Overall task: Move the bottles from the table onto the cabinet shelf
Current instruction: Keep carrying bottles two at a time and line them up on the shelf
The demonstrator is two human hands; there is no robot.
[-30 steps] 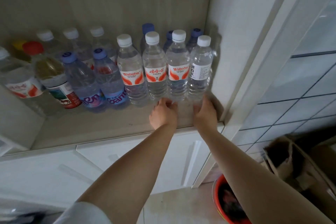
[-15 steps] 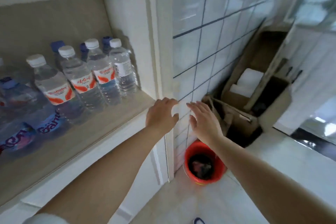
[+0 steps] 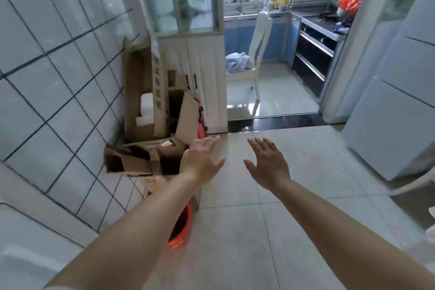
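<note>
Both arms out front, forearms bare, nothing gripped. Left hand [image 3: 201, 162] flat-ish, palm down, fingers spread and pointing forward. Right hand [image 3: 268, 165] same pose, fingers splayed, thumb toward the left hand. Hands near each other, apart, not touching, hovering over the floor [image 3: 259, 219].

No bottles, table or shelf in view; cannot tell where they are from here.

Red bucket [image 3: 180, 231] on the floor under the left forearm, mostly hidden by it; dark contents, unclear what. Torn cardboard boxes [image 3: 146, 155] piled in the corner against the tiled wall [image 3: 47, 77]; lower ones lying open on their sides, taller one [image 3: 141, 92] upright with white foam blocks [image 3: 147, 106] inside. Red thing behind the boxes, partly hidden.

White cabinet [image 3: 202, 77] with glass upper panel just beside the boxes. Past it, doorway to a kitchen: white chair [image 3: 256, 54] with a blue cloth [image 3: 236, 61] on the seat, oven [image 3: 313, 59] on the right, counter with small items under the window. Pale fridge [image 3: 395, 101] at right edge.
</note>
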